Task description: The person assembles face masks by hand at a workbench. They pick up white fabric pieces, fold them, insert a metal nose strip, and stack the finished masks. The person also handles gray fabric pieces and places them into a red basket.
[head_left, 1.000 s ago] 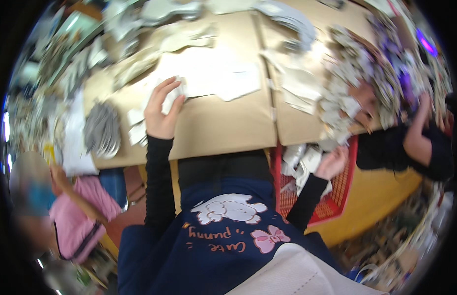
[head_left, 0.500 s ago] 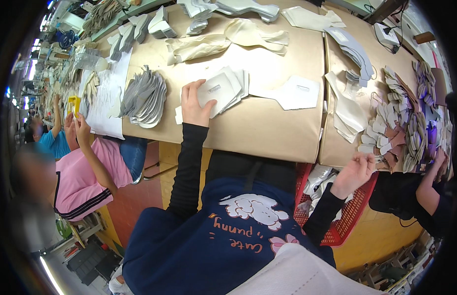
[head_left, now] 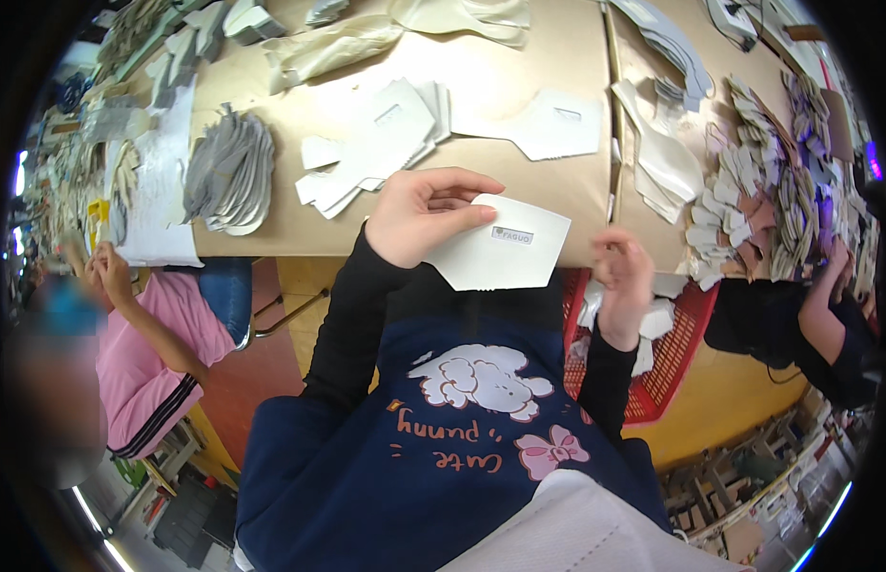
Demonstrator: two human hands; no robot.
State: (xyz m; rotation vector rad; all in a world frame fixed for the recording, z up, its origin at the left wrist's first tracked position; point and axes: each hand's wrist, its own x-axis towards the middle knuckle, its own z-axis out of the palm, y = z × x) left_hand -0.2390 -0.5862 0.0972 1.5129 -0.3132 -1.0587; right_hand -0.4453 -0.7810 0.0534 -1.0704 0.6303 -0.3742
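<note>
The left hand (head_left: 419, 214) has come back from the stack of white cut pieces (head_left: 371, 153) lying mid-table, where it rested half a second ago, and now holds one flat white cut panel with a small printed label (head_left: 495, 250) lifted clear of the table, at its near edge. The panel has been separated from the stack and is in hand for handling. Grip of the left hand: thumb over the top face, fingers curled at the upper edge, closed on the panel's left end.

The right hand (head_left: 622, 276) has risen from the red plastic mesh basket (head_left: 686, 334) below the near edge. Its fingers are drawn in, partly closed; whether they hold anything cannot be told.

Farther off on the brown table (head_left: 538, 186): a single white panel (head_left: 548, 129) beside the stack, and a fanned pile of grey pieces (head_left: 228, 172) toward the left edge.
</note>
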